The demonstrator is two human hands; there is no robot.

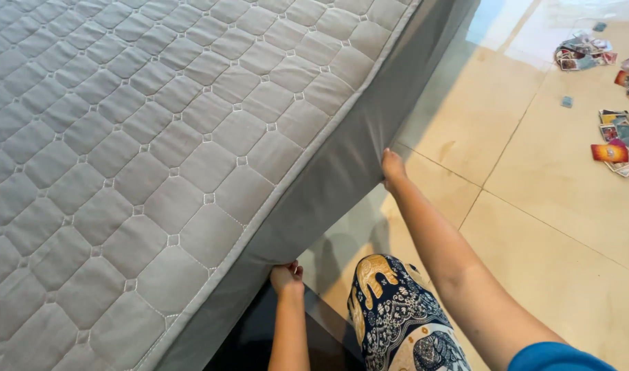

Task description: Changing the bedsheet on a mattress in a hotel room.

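Observation:
A grey quilted mattress cover [156, 137] lies over a mattress that fills the left of the head view. Its plain grey side panel [342, 158] hangs down the mattress edge. My left hand [287, 277] is closed on the lower hem of this side panel near the bottom middle. My right hand [392, 169] grips the same hem farther along, pulling the fabric taut so that creases fan out from it. My knee [390, 309] in dark blue patterned trousers shows between my arms.
Beige floor tiles [534, 206] run along the bed's right side. Several colourful cards [620, 141] lie scattered on the floor at the far right, with another small heap [582, 51] near the top right. A dark bed base [252, 336] shows below the mattress.

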